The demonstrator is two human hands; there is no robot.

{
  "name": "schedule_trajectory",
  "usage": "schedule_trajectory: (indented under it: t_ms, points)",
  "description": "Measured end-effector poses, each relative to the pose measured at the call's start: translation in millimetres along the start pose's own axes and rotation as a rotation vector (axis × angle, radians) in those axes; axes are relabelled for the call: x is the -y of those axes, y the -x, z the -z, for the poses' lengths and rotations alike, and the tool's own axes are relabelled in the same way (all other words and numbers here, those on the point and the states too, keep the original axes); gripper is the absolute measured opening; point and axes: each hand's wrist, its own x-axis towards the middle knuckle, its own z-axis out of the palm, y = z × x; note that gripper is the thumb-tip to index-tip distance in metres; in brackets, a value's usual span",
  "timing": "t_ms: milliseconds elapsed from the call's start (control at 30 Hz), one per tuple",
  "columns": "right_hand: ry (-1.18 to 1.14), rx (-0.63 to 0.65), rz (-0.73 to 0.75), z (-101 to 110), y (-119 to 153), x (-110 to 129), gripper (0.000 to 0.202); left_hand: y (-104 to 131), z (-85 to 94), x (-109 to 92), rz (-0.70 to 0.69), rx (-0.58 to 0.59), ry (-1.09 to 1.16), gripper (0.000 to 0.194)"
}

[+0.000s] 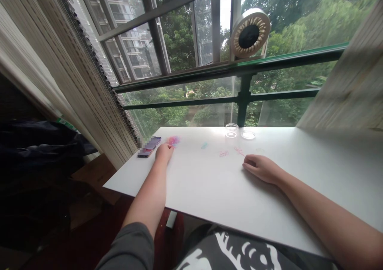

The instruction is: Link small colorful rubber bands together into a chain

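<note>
My left hand (164, 153) is closed in a pinch at the near edge of a multicoloured pile of thin, small pieces (173, 141) that look like little elastic bands. Whatever its fingertips hold is too small to make out. My right hand (259, 167) rests on the table with its fingers curled and pressed together; their contents are hidden. Just beyond its fingertips lies a pink cluster of loops (238, 150). Another pink cluster (224, 154) sits to the left of that, and a small teal cluster (204, 145) lies farther left.
The white table (203, 182) stands against a window with a green railing (179, 102). A phone (149, 147) lies left of my left hand. At the back are a clear round container (231, 130) and a clear lid (248, 135). A round fan (250, 34) stands above the railing.
</note>
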Motion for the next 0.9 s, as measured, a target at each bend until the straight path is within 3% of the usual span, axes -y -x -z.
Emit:
schedule_trajectory:
  t_ms: [267, 633, 800, 900]
  points:
    - [-0.029, 0.004, -0.004, 0, 0, -2, 0.021, 2, 3.4, -1, 0.029, -0.137, 0.441, 0.026]
    - [-0.036, -0.006, 0.008, -1, -1, -3, 0.021, -1, -5.8, -3, -0.002, -0.023, 0.624, 0.022]
    - [-0.032, 0.0, -0.004, 0, -1, -1, 0.021, 2, -11.8, -7, -0.111, 0.023, 0.705, 0.025]
    - [-0.052, -0.006, 0.003, -1, -1, -2, 0.021, 14, -14.3, -22, -0.186, 0.09, 0.751, 0.025]
